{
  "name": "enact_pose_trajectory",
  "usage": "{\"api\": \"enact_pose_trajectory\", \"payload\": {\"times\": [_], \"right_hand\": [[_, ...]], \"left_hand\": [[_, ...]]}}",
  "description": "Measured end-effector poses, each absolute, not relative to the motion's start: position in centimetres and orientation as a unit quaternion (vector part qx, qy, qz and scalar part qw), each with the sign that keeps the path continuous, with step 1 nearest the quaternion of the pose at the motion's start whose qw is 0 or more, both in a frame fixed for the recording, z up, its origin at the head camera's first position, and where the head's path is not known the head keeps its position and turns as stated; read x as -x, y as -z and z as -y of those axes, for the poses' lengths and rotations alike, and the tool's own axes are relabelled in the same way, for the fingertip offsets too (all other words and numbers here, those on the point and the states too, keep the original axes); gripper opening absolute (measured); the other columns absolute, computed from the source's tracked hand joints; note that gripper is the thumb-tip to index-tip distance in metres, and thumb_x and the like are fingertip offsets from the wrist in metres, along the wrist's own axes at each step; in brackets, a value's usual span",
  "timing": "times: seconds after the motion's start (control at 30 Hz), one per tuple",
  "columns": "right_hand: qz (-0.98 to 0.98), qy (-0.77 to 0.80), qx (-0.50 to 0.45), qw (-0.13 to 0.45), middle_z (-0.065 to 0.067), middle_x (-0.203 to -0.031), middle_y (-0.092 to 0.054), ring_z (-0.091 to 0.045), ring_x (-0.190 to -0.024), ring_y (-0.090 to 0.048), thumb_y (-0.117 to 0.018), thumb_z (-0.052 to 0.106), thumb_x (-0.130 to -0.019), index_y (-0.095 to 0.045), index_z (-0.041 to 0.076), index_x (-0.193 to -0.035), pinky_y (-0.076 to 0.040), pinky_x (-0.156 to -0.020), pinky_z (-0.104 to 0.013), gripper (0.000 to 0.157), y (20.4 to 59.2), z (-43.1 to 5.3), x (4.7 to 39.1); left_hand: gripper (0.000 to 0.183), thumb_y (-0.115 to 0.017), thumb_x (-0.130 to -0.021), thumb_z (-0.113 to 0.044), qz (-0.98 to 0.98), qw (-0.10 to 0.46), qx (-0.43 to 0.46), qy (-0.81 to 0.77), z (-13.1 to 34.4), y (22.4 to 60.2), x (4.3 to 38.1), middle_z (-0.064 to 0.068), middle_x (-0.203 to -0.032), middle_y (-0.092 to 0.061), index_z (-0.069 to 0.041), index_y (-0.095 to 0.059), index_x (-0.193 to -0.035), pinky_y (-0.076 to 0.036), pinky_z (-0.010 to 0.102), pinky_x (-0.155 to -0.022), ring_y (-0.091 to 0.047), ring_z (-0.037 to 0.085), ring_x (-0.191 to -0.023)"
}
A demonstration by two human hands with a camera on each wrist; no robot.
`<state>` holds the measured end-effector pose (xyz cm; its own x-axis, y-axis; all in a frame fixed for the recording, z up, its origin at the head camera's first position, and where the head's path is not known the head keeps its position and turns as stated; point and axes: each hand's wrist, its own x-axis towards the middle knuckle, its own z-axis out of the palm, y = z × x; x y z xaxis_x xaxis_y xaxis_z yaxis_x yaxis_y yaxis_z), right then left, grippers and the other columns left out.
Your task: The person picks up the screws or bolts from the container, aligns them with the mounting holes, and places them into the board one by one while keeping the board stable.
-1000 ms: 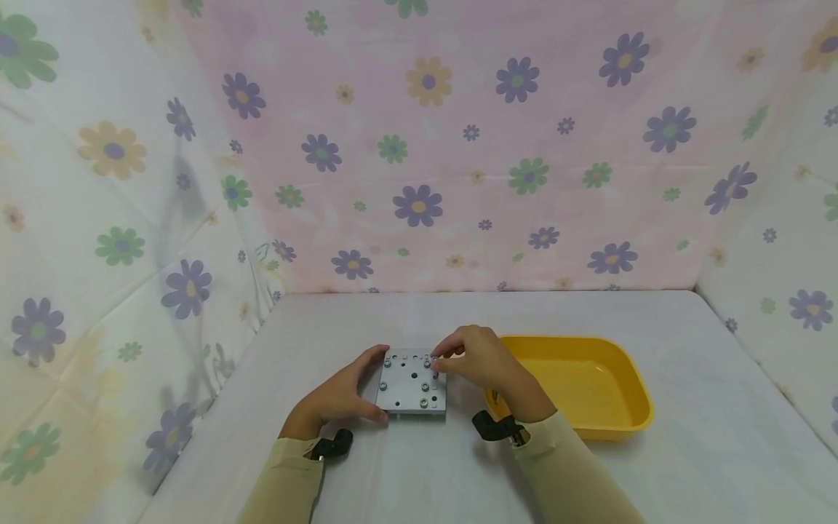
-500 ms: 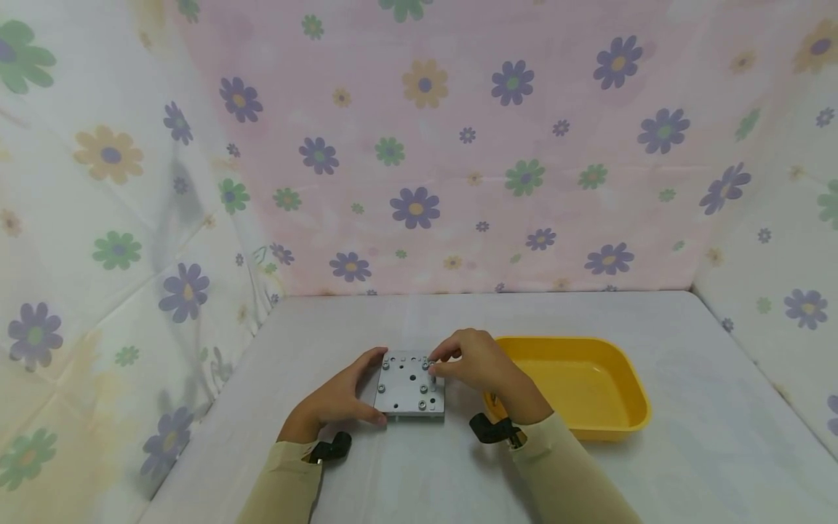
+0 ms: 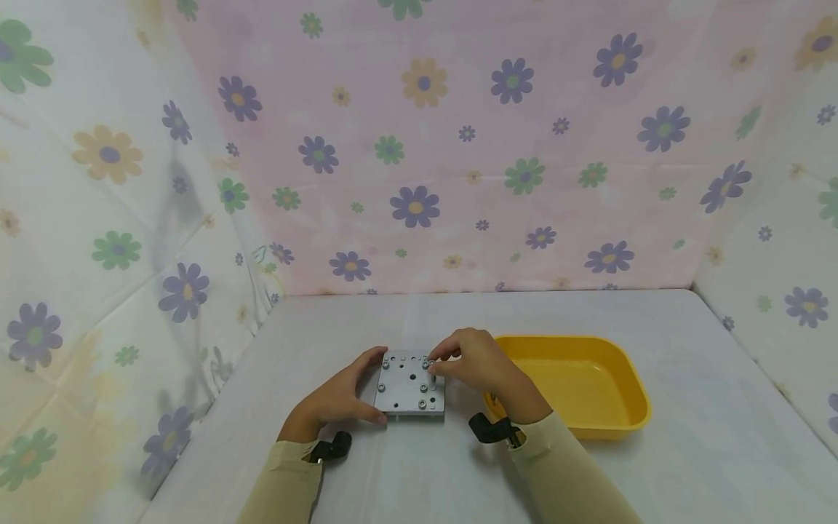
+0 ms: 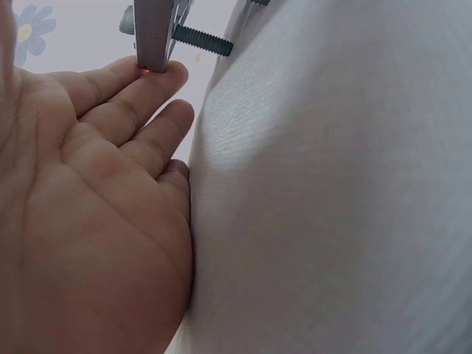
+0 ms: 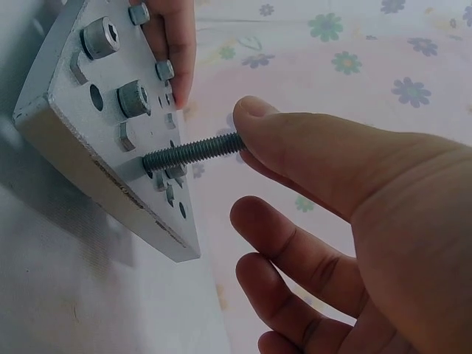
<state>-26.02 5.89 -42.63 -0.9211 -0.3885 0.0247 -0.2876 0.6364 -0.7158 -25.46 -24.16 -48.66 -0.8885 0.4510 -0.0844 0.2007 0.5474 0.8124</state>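
- Bolt (image 5: 193,153): pinched near its upper end by thumb and finger of the right hand (image 3: 476,360), whose remaining fingers curl loosely below, clear of the shank.
- Metal plate (image 3: 401,389): between the hands, top face up above the white tabletop (image 3: 406,473); roughly square, so it offers no strong long axis of its own.
- What matters most: the shank's long axis against that top face. In the right wrist view it runs roughly square to the face, tip at a hole (image 5: 150,175) near the right edge; whether the tip has entered, I cannot tell.
- Nearer hand: the right, its fingertips directly above the hole.
- The left hand (image 3: 337,397) grips the opposite side, thumb at the near corner, fingers at the far corner, likely bracing against sideways push.
- 5 socket heads (image 3: 423,388) show on the top face; those beside the hole may crowd the fingers.
- Below, the left wrist view shows a threaded end (image 4: 203,40) pointing towards the tabletop.
- Yellow tray (image 3: 589,393): right of the plate, apart from it, partly behind the right wrist.
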Motion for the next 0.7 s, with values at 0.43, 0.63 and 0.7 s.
{"api": "enact_pose_trajectory", "payload": {"times": [0.43, 0.63, 0.7], "right_hand": [[-0.899, 0.387, 0.195, 0.062, 0.014, -0.1, -0.071, -0.026, -0.106, -0.062, -0.083, 0.036, -0.088, -0.084, 0.028, -0.102, -0.053, -0.085, -0.035, 0.016, 42.81, -5.89, 26.07], [-0.896, 0.391, 0.201, 0.063, 0.014, -0.099, -0.071, -0.025, -0.105, -0.062, -0.083, 0.036, -0.088, -0.084, 0.027, -0.102, -0.053, -0.084, -0.034, 0.017, 42.84, -5.88, 26.07], [-0.895, 0.392, 0.201, 0.063, 0.014, -0.099, -0.071, -0.026, -0.105, -0.063, -0.083, 0.035, -0.088, -0.084, 0.027, -0.102, -0.053, -0.084, -0.034, 0.016, 42.82, -5.84, 26.05]], "left_hand": [[0.13, -0.1, -0.057, -0.028, -0.867, 0.145, -0.179, -0.442, 23.91, 48.32, 25.29, -0.001, -0.167, -0.036, -0.018, -0.026, -0.164, -0.013, 0.055, -0.129, -0.024, 0.023, -0.158], [0.129, -0.1, -0.058, -0.028, -0.869, 0.145, -0.179, -0.438, 23.88, 48.32, 25.29, -0.001, -0.167, -0.035, -0.019, -0.026, -0.164, -0.013, 0.056, -0.129, -0.024, 0.023, -0.158], [0.129, -0.1, -0.057, -0.028, -0.868, 0.145, -0.178, -0.439, 23.86, 48.25, 25.28, -0.001, -0.167, -0.035, -0.019, -0.027, -0.164, -0.013, 0.056, -0.129, -0.024, 0.023, -0.159]]}}
